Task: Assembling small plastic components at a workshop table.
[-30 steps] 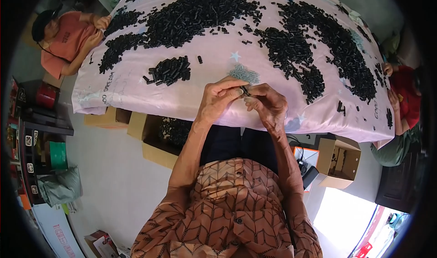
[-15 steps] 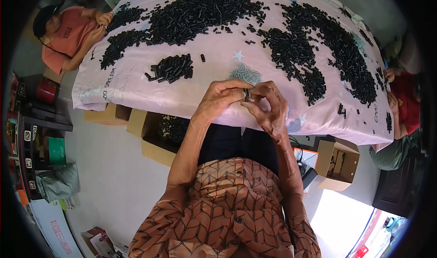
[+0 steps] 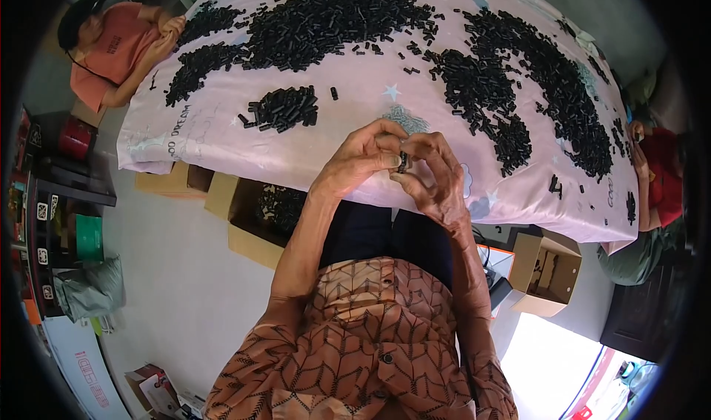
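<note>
Above the near edge of the cloth-covered table, my left hand (image 3: pixel 355 159) pinches a small black cylindrical piece (image 3: pixel 403 160) between thumb and fingers. My right hand (image 3: pixel 444 179) closes on the same piece from the other side, thumb and forefinger bent into a ring. Fingers cover much of the piece, so its details are hidden. Just beyond my hands lies a heap of tiny silvery parts (image 3: pixel 406 120). To the left is a small pile of black cylinders (image 3: pixel 285 109), with a single black cylinder (image 3: pixel 334 93) beside it.
Large heaps of black pieces (image 3: pixel 333 24) spread over the pink tablecloth (image 3: pixel 244 150). One person in an orange shirt (image 3: pixel 118 46) works at the left edge, another in a red shirt (image 3: pixel 665 168) at the right. Open cardboard boxes (image 3: pixel 255 248) stand below the table.
The view has shifted slightly. My hands stay together at the black piece, with only a small shift of the fingers.
</note>
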{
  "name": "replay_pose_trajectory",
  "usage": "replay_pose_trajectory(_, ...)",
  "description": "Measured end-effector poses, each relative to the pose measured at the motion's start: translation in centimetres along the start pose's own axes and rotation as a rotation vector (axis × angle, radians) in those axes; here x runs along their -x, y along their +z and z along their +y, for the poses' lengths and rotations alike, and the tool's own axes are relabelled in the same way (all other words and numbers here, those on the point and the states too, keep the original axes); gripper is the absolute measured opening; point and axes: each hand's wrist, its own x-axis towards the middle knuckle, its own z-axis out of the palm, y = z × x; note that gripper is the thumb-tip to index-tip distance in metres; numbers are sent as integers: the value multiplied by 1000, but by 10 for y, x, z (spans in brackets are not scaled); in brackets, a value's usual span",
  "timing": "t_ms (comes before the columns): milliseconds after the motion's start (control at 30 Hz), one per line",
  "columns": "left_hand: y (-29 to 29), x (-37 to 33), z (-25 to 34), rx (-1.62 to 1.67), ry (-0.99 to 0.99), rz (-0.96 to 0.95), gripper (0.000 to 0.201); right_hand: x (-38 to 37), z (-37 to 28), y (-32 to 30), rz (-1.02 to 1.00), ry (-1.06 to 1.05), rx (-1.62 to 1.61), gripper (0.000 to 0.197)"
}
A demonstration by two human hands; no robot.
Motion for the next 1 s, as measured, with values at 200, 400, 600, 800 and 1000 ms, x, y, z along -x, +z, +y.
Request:
replay_pose_trajectory(200, 1, 1, 1, 10, -14, -3, 39, 0, 1, 3, 23, -69, 2, 36)
replay_pose_trajectory(400, -2, 1, 0, 9, -14, -34, 40, 2, 2, 5, 38, -104, 27, 35)
replay_pose_trajectory(600, 0, 4, 0, 47, -31, -20, 39, 5, 5, 7, 43, -117, 38, 35)
replay_pose_trajectory(800, 9, 2, 5, 45, -69, 74, 29, 6, 10, 8, 52, -119, 37, 34)
replay_pose_trajectory(1000, 7, 2, 2, 24, -30, 45, 30, 5, 8, 9, 65, -105, 32, 35)
